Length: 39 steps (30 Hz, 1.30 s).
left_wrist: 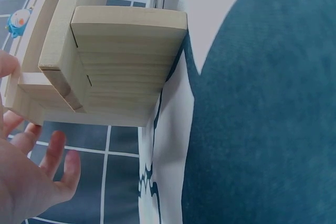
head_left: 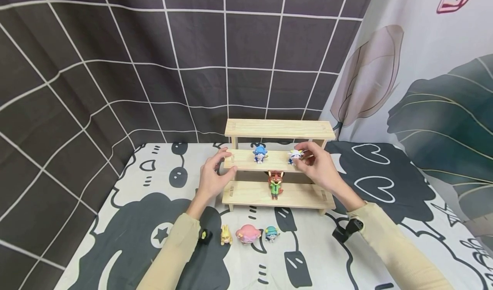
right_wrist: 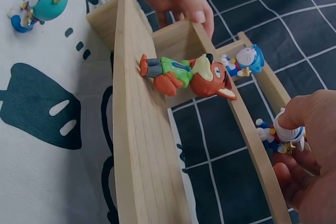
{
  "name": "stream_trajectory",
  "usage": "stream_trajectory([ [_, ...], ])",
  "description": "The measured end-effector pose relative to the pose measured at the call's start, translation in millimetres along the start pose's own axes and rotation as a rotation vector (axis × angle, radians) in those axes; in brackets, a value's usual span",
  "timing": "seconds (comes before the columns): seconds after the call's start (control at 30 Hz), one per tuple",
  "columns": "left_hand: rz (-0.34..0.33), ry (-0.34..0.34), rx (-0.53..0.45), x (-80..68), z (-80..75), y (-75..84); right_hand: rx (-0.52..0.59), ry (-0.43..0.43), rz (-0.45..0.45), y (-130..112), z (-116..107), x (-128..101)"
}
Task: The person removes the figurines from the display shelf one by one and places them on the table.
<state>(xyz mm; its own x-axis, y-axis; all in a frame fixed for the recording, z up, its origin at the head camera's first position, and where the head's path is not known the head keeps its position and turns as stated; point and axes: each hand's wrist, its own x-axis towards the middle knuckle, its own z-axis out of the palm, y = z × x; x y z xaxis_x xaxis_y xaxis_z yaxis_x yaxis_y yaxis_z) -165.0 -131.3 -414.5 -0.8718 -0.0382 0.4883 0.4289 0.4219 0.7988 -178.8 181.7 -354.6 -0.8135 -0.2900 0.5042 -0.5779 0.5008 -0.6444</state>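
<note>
A three-tier wooden display shelf (head_left: 277, 128) stands on the patterned cloth. At the left end of its middle tier, my left hand (head_left: 215, 174) grips the board, thumb at the front edge. My right hand (head_left: 319, 165) pinches a small white-hooded figurine (right_wrist: 286, 132) at the right part of that same tier. To its left on the middle tier stands a blue-hatted figurine (head_left: 259, 153). A fox figurine (head_left: 275, 185) in a green shirt stands upright on the lowest tier. The top tier carries no figurine.
In front of the shelf a yellow rabbit figurine (head_left: 225, 235), a pink round figurine (head_left: 248, 234) and a teal-hatted figurine (head_left: 271, 233) are lined up on the cloth (head_left: 323, 255). A dark grid curtain (head_left: 200, 37) hangs behind, a leaf-patterned one (head_left: 435, 118) at right.
</note>
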Motion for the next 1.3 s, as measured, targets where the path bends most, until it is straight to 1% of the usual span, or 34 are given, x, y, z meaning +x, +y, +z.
stream_trajectory([
  [0.33, -0.011, -0.003, 0.003, -0.4, 0.0, 1.1, 0.008, -0.004, 0.003, 1, -1, -3],
  [0.7, -0.018, -0.003, -0.001, -0.6, 0.6, 0.5, 0.014, 0.004, -0.024, -2, -2, -11],
  [1.07, -0.021, -0.008, -0.015, -0.1, 0.2, 2.2, 0.034, 0.044, -0.030, -10, -2, -18],
  [1.3, -0.021, -0.009, -0.015, -0.1, 0.1, 1.2, 0.007, 0.052, -0.030, -15, -1, -24],
])
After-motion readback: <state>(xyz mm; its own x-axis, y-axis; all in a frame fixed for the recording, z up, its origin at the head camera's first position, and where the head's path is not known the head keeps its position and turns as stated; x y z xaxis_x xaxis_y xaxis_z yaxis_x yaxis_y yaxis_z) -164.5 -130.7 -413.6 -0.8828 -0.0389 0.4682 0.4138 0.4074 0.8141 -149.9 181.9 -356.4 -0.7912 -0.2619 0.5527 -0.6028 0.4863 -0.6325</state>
